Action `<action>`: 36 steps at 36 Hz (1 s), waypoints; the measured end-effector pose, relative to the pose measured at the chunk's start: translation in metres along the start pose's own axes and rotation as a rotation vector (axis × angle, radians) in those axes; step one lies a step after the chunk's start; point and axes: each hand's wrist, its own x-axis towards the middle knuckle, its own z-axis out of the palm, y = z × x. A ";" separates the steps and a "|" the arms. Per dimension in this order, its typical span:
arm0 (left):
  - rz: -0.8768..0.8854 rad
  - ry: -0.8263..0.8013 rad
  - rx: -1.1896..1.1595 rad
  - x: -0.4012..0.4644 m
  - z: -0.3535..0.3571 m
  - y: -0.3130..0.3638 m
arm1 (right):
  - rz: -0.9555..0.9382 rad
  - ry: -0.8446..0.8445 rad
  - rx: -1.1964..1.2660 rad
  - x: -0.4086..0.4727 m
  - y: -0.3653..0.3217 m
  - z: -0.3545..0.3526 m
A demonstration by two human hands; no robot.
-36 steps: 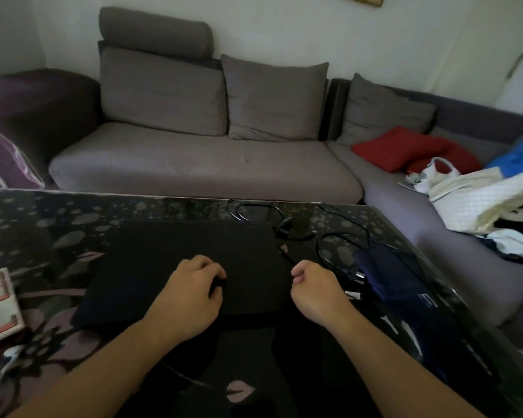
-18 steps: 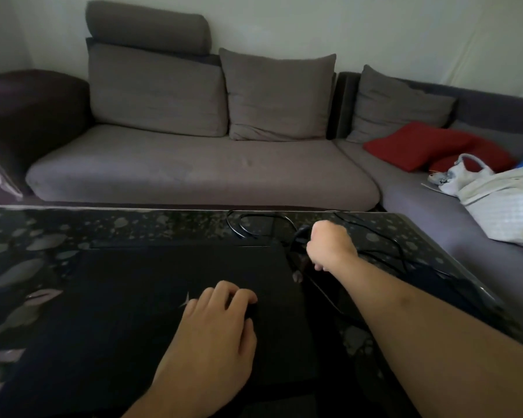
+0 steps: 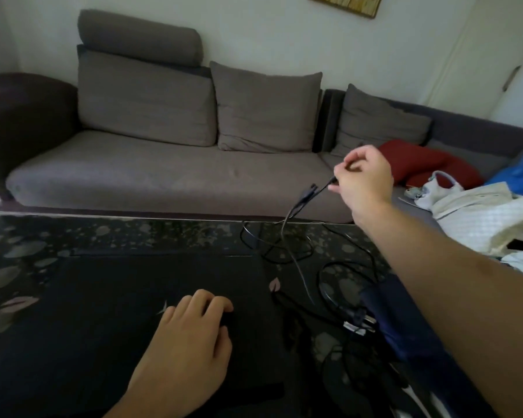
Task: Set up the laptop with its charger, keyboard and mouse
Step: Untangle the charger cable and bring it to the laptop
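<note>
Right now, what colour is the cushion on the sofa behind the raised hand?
Red. The cushion shows in the head view.

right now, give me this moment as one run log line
right hand: lifting charger cable above table | left hand: flat on closed laptop | wall plug: on table

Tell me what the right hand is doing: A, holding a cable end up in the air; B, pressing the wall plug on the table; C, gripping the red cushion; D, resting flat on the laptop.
A: the right hand pinches the cable end raised above the table, while the left hand lies on the closed laptop.
</note>
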 end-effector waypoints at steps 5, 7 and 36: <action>-0.045 -0.011 0.006 -0.002 -0.004 0.005 | -0.232 -0.077 0.034 0.011 -0.055 -0.037; -0.078 -0.035 -0.028 -0.001 -0.006 0.009 | -0.299 -0.092 0.038 0.013 -0.075 -0.049; -0.049 0.340 -0.928 0.009 -0.155 0.152 | 0.000 -0.565 0.244 -0.090 -0.126 -0.165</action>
